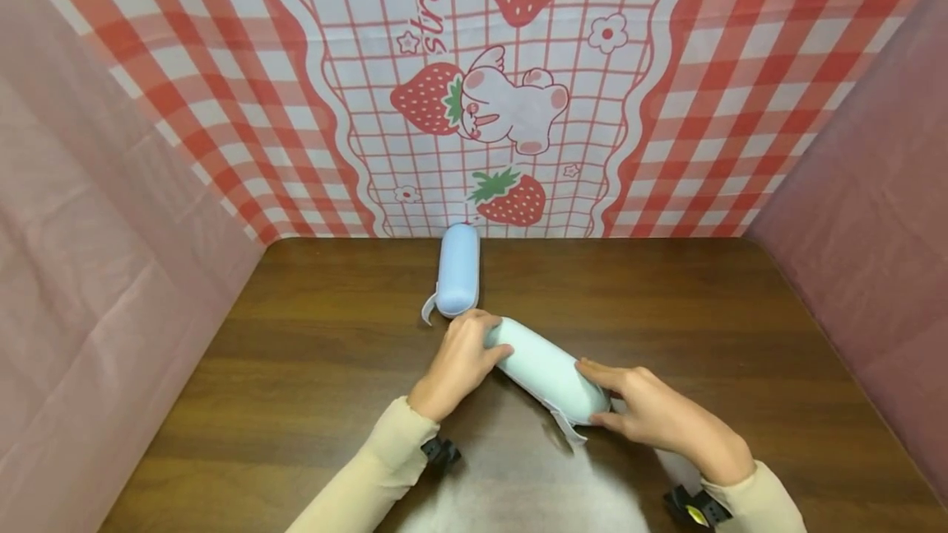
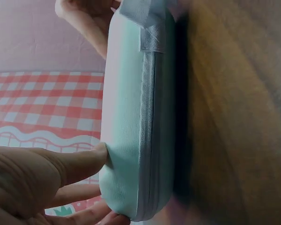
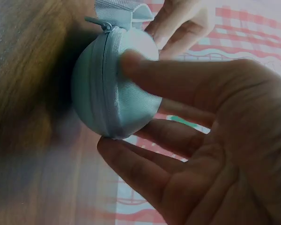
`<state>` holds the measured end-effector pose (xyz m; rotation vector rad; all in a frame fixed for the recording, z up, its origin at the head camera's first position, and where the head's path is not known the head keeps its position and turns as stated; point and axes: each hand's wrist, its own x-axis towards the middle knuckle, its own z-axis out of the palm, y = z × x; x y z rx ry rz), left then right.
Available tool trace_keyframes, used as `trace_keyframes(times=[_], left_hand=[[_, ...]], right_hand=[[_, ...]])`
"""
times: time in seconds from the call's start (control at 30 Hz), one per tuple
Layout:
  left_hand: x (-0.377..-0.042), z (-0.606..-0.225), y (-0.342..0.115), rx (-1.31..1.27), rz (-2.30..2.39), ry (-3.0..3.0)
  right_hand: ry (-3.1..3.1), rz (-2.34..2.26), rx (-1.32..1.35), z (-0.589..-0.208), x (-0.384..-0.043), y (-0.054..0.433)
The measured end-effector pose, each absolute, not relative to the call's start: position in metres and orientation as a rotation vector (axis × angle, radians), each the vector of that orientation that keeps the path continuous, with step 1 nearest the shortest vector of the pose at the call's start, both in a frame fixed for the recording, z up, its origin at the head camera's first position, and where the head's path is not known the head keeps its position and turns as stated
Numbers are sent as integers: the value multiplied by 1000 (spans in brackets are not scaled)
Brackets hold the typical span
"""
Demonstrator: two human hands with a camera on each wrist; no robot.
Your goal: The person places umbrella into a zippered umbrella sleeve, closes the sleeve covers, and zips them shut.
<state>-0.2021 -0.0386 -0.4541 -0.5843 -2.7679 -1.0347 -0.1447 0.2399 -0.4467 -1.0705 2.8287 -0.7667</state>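
A mint-green zippered case, long with rounded ends, lies slantwise between both hands. My left hand grips its far left end, thumb on the near side and fingers round the far side. The right hand holds the near right end between thumb and fingers. Along the side facing me runs a grey zipper, closed, with a fabric strap sticking out near the right end. In the right wrist view the zipper pull shows beside the strap.
A light-blue case of similar shape lies at the back of the wooden table, just beyond my left hand, its strap to the left. Behind the table hangs a checked strawberry cloth. Pink cloth walls flank both sides.
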Motion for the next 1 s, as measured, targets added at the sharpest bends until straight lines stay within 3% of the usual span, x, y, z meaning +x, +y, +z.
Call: trace_keyframes(times=[1.0], left_hand=[[-258,-440,-22,-554,-1206,-2879]], right_hand=[[3007,-715,-802,-446,-160,180]])
